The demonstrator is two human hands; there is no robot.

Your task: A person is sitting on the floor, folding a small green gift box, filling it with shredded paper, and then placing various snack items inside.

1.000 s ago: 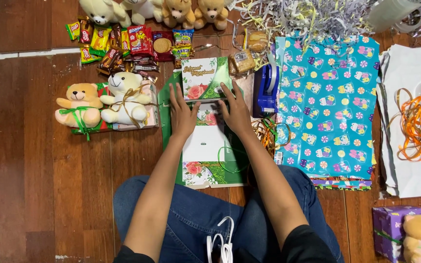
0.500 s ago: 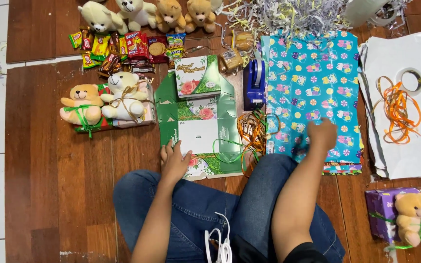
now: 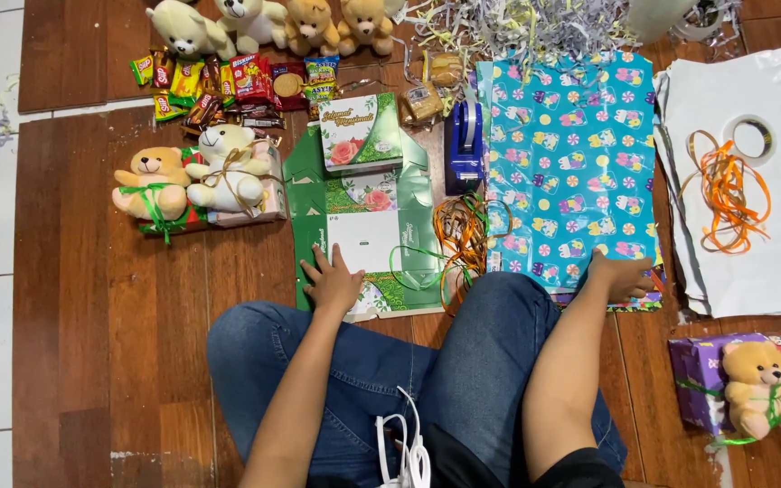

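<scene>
On the floor, right hand (image 3: pixel 624 276) pressing flat, ungripping, on blue wrapping paper (image 3: pixel 571 163) (long axis running away); left hand (image 3: pixel 332 282) lying open on green box (image 3: pixel 363 239).

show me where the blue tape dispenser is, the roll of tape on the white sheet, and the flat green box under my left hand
Blue tape dispenser (image 3: pixel 465 145), head view, on its blue body.
Roll of tape (image 3: pixel 756 138), head view, on its ring.
Flat green box (image 3: pixel 365 239), head view, on its white middle panel.
</scene>
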